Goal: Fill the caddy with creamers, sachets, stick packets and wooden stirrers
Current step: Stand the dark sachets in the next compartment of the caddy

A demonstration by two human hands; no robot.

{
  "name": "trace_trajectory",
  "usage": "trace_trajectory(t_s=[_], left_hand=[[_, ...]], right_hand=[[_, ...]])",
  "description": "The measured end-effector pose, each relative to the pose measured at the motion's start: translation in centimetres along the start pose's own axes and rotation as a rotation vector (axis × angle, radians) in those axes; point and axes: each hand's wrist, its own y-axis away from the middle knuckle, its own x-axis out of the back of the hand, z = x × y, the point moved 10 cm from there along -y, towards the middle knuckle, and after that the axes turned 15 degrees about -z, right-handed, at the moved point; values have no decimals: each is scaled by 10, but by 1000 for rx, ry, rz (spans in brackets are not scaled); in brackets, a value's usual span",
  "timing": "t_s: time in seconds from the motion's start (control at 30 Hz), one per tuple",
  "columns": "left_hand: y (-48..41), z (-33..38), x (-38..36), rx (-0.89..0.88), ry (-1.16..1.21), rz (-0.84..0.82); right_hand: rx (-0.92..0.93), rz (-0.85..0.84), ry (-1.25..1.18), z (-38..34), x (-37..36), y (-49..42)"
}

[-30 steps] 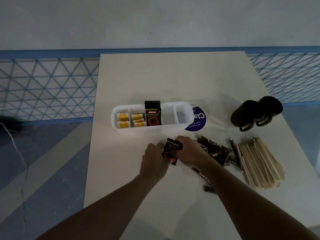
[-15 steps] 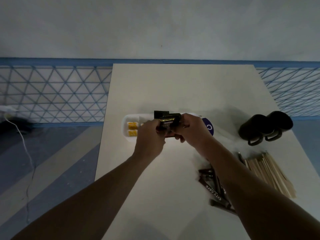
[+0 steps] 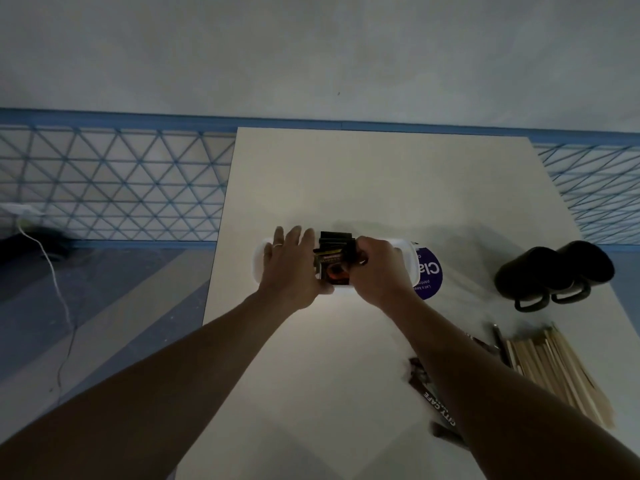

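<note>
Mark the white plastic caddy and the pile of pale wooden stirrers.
White plastic caddy [image 3: 407,254]: head view, on its right end wall.
Pale wooden stirrers [image 3: 561,368]: head view, middle of the pile.

Dark sachets [image 3: 334,268] upright in white caddy [image 3: 408,252].

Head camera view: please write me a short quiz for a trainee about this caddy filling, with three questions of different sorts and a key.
1. How many black mugs are on the table?
2. True or false: the wooden stirrers lie inside the caddy.
3. What does the right hand grip? A. sachets B. wooden stirrers C. a black mug
Key: 1. two; 2. false, they lie on the table; 3. A.
</note>
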Motion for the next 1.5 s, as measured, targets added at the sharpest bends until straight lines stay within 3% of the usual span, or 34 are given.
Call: trace_trajectory(t_s=[0.43, 0.8, 1.13, 1.33, 1.5], left_hand=[[-8, -12, -8, -14, 22, 35], [-8, -11, -7, -3, 34, 12], [-7, -10, -6, 3, 14, 19], [-7, -9, -5, -3, 11, 28], [-5, -9, -4, 0, 18, 12]], right_hand=[[-58, -84, 113, -1, -15, -15], [159, 115, 188, -24, 7, 4], [135, 114, 165, -1, -1, -8], [239, 230, 229, -10, 4, 2], [237, 222, 222, -6, 2, 6]])
